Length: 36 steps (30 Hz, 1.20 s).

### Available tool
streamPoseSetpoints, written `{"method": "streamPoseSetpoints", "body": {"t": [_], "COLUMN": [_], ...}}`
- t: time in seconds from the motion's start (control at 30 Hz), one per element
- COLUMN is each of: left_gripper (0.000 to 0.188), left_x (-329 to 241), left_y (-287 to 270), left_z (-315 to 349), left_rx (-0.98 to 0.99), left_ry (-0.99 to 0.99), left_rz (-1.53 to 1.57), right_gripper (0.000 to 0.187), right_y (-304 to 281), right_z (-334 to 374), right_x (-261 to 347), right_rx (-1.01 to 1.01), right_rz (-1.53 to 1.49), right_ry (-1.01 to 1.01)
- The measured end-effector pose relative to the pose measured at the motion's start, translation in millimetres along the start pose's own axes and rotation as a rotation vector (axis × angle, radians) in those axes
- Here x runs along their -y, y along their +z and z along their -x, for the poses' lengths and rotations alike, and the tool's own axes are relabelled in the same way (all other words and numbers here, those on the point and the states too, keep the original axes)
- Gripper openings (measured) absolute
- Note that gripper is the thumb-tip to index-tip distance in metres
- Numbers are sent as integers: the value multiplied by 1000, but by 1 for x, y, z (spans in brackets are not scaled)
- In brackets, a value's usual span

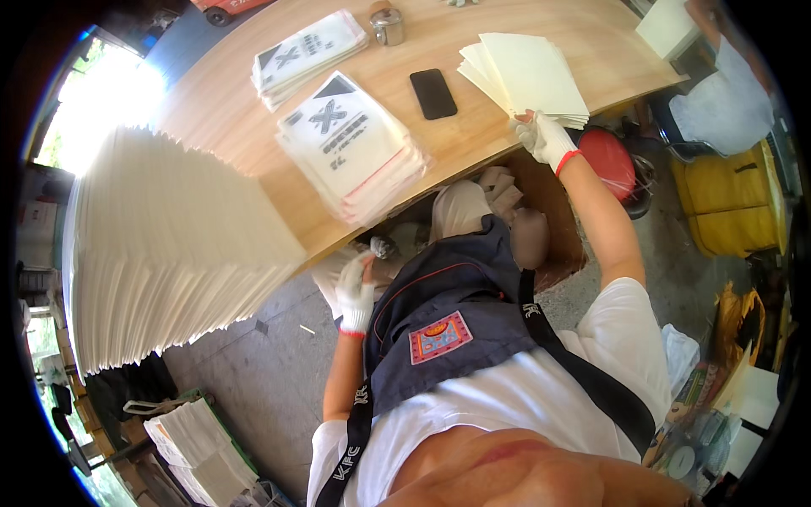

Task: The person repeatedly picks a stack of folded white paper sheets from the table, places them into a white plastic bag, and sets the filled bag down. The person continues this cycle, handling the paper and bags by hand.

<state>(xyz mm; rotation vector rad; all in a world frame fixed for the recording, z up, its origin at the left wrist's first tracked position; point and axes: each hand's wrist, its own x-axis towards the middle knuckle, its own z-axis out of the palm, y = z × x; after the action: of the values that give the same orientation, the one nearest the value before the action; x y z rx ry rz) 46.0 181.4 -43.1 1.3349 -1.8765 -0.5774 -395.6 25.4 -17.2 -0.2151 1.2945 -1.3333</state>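
Observation:
My right hand, in a white glove with bare fingertips and a red cuff, grips the near edge of a fanned stack of cream paper sheets on the table. Its other fingers are partly hidden below the sheets. My left hand, gloved the same way, hangs before my apron below the table edge. Its fingers point up and slightly apart, with nothing plainly held. A pile of printed white bags lies on the table between my hands, and a second pile of bags lies farther back.
A tall stack of white sheets rises at the left. A black phone and a metal-and-glass jar are on the wooden table. A red stool and yellow bag stand right; another person sits beyond.

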Motion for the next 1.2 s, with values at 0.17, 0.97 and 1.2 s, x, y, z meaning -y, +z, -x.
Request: {"method": "streamPoseSetpoints", "body": {"t": [0.17, 0.97, 1.2], "left_gripper": [21, 23, 16], "left_x": [-27, 48, 63], "left_y": [4, 10, 8], "left_z": [-95, -161, -155], "left_rx": [17, 11, -83], "left_ry": [64, -35, 55], "left_rz": [-117, -626, -559], "right_gripper": [17, 40, 40], "right_y": [-7, -19, 29], "right_z": [-29, 130, 148], "right_x": [1, -60, -127], "right_rx": [-21, 495, 450], "right_rz": [-260, 8, -170], "right_ry": [-82, -59, 146]}}
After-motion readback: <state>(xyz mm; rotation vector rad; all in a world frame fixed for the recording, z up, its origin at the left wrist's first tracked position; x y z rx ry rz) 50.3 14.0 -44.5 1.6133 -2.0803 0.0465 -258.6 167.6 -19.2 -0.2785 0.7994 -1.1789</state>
